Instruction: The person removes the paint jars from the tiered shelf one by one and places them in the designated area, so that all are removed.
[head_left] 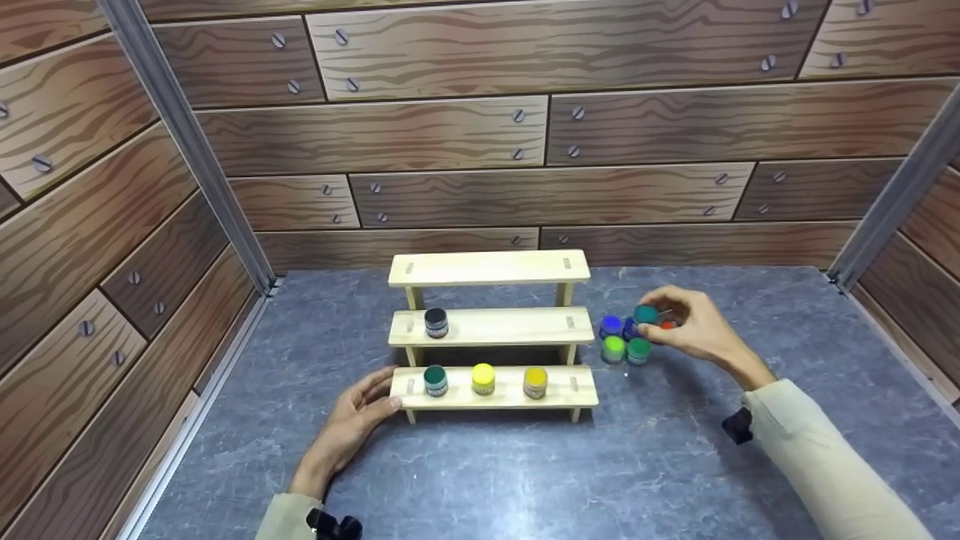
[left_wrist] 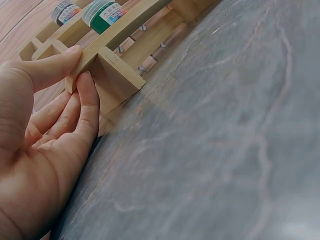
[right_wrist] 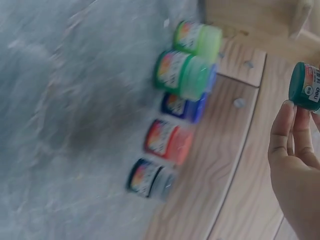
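Note:
A three-tier wooden stand [head_left: 491, 268] rises in steps on the tabletop. My left hand [head_left: 352, 420] pinches the left end of its lowest shelf, thumb above and fingers below, as the left wrist view [left_wrist: 55, 110] shows. In my right hand [head_left: 694, 326] is a small teal paint jar [head_left: 645, 314], gripped in the fingertips and lifted over a group of jars right of the stand. The right wrist view shows this jar [right_wrist: 303, 86] with its printed label. Below are a light green jar [head_left: 613, 349], a green jar [head_left: 638, 350] and a blue jar [head_left: 610, 326].
On the lowest shelf stand a dark green jar [head_left: 435, 381], a yellow jar [head_left: 483, 379] and an orange-yellow jar [head_left: 535, 382]. A black jar [head_left: 436, 322] is on the middle shelf. A red jar [right_wrist: 167, 142] and a dark jar [right_wrist: 150, 179] stand among the loose ones. Wood-patterned walls [head_left: 450, 135] enclose the table.

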